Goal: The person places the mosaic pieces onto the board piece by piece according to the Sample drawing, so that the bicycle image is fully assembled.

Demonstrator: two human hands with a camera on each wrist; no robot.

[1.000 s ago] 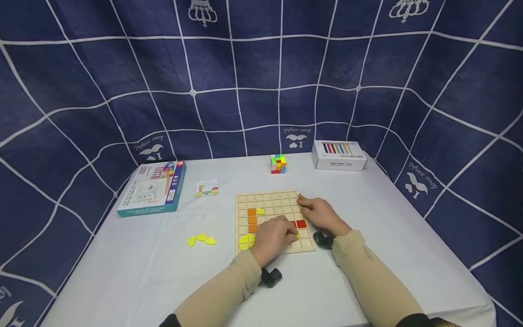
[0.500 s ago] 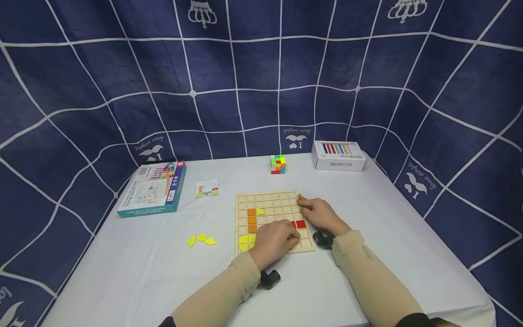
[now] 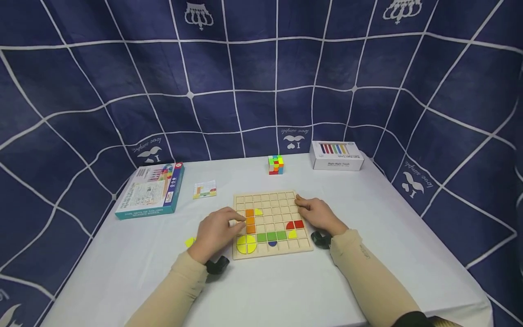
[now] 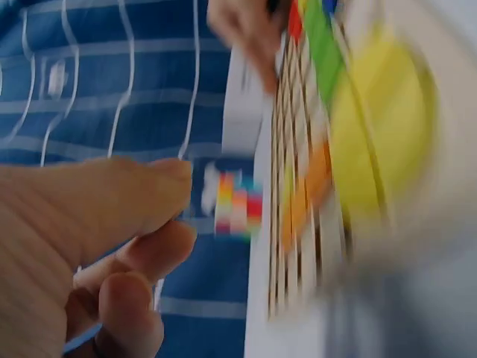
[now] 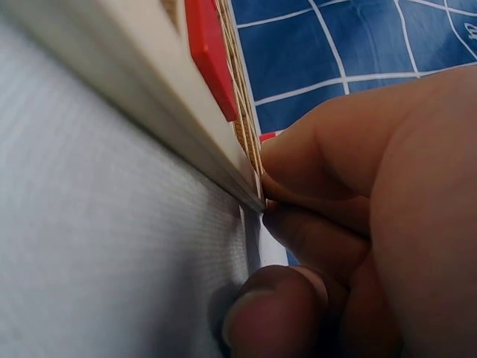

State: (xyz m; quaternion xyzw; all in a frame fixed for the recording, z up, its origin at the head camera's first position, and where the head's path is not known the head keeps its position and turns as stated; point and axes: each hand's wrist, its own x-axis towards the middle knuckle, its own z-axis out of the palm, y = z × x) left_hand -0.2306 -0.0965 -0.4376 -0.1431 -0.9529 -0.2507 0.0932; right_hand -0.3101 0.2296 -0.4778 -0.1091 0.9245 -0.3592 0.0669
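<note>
A wooden grid board (image 3: 267, 197) lies on the white table, with several coloured pieces in its cells. Orange squares (image 3: 250, 220) stand in a column at left, and a yellow circle (image 3: 246, 244) of quarter pieces fills the lower left. Green squares (image 3: 271, 236) form a row above a blue half-round (image 3: 272, 244). A yellow quarter piece (image 3: 292, 234) sits below the red pieces (image 3: 299, 224). My right hand (image 3: 320, 214) pinches the board's right edge. My left hand (image 3: 216, 230) hovers by the left edge, fingers loosely bent, holding nothing.
Loose yellow pieces (image 3: 189, 242) lie partly hidden behind my left hand. A pattern card (image 3: 204, 189), a flat game box (image 3: 149, 190), a puzzle cube (image 3: 275, 165) and a white box (image 3: 337, 156) stand farther back, before a blue curtain (image 3: 253, 63).
My left hand has moved left, away from the lower right of the board, uncovering the green row, the blue half-round and a yellow quarter piece. My right hand stays at the board's edge.
</note>
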